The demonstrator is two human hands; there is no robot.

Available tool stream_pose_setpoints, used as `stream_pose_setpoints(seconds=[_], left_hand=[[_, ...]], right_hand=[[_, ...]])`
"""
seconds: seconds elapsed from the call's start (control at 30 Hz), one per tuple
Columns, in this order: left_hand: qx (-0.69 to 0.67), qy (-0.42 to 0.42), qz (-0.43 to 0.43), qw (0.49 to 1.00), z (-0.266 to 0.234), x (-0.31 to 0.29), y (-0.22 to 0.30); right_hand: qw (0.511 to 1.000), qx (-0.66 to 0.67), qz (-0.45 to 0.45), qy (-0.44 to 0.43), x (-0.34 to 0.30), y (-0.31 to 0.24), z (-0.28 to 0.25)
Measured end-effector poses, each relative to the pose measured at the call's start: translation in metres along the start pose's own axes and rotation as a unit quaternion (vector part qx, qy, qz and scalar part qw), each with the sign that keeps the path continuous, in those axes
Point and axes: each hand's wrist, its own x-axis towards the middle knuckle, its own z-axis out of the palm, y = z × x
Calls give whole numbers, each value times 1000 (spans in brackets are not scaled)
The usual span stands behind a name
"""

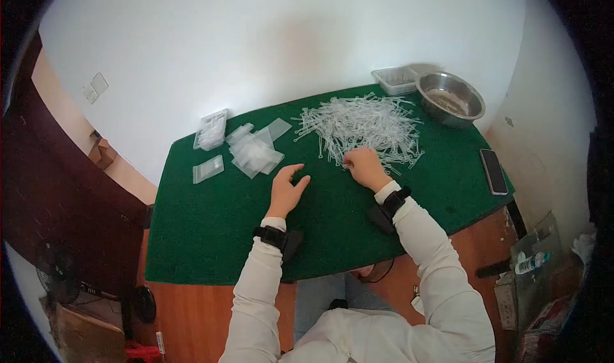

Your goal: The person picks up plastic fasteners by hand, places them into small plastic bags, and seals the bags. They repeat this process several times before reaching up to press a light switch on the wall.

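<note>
While both forearms come over the near edge of the green-covered table (204, 241) in white sleeves (256, 299), black straps (271, 236) circle the wrists. Just above the cloth, the left hand (285, 191) is spread in a loose curve, thumb apart from the fingers, with nothing between them. The right hand (366, 167) bends its fingers down at the near edge of a broad heap of clear plastic sticks (361, 126) with looped ends; whether it pinches one, I cannot tell. Off to the right, near the table's edge, lies a dark phone (493, 171). Left of the heap, a single clear bag (208, 169) lies near a loose stack of similar bags (252, 152). Behind them a filled clear box (211, 131) leans by the wall (288, 56). Farthest right stand a metal bowl (451, 98) and, beside it, a clear plastic tray (394, 79).
</note>
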Motion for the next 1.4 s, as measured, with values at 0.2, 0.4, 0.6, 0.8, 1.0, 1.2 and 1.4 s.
stream_pose_setpoints(seconds=[0.2, 0.4, 0.6, 0.8, 1.0, 1.2, 1.4], left_hand=[[-70, -5, -21, 997, 9, -7, 3], [-76, -11, -7, 997, 11, -9, 3], [-59, -17, 2, 998, 10, -10, 5], [-45, -24, 0, 999, 9, -11, 2], [-45, -34, -3, 998, 7, -10, 7], [-60, -70, -11, 996, 9, -10, 14], [-281, -105, -86, 950, 16, -11, 16]], right_hand=[[998, 19, -24, 57, -11, -4, -6], [979, -90, -51, 178, -18, 0, 12], [982, 91, -162, 38, -15, -8, 11], [986, 66, -151, 11, -13, -13, 1], [973, 122, -150, 127, -8, -16, -3], [937, 239, -133, 217, -10, -37, -15], [767, 629, 30, 123, -17, -53, -10]])
